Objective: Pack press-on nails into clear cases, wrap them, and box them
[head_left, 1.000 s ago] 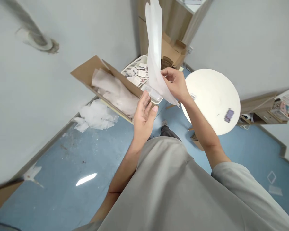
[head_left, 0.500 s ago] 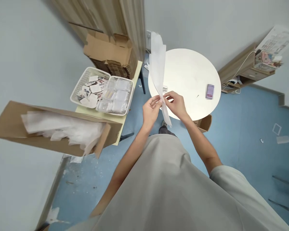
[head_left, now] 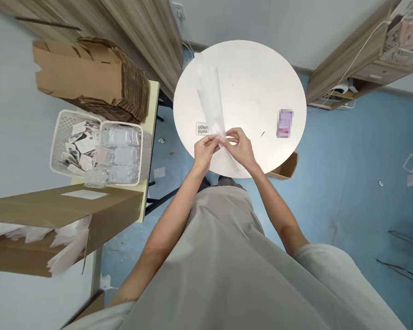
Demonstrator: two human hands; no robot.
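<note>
A long, thin, white translucent sheet (head_left: 211,98) is gathered to a narrow waist between my two hands, over the near part of the round white table (head_left: 258,78). My left hand (head_left: 204,153) pinches it from the left, fingers closed at the waist. From the right, my right hand (head_left: 241,149) pinches the same spot with thumb and fingers. Above my hands the sheet fans out toward the far left rim; a shorter tail hangs below them. Just beyond my left hand, a small clear pack with dark round items (head_left: 202,129) lies on the table.
On the left, a pale yellow table (head_left: 152,98) bears flattened cardboard boxes (head_left: 82,75), a white basket of cards (head_left: 57,142) and clear plastic cases (head_left: 125,156). A cardboard carton of white sheets (head_left: 113,211) juts out nearby. A pixelated purple object (head_left: 284,123) lies on the round table.
My view has shifted, and the round table now fills more of the middle. The sheet has come down from standing upright to leaning over the table. Both hands keep their pinch on it.
</note>
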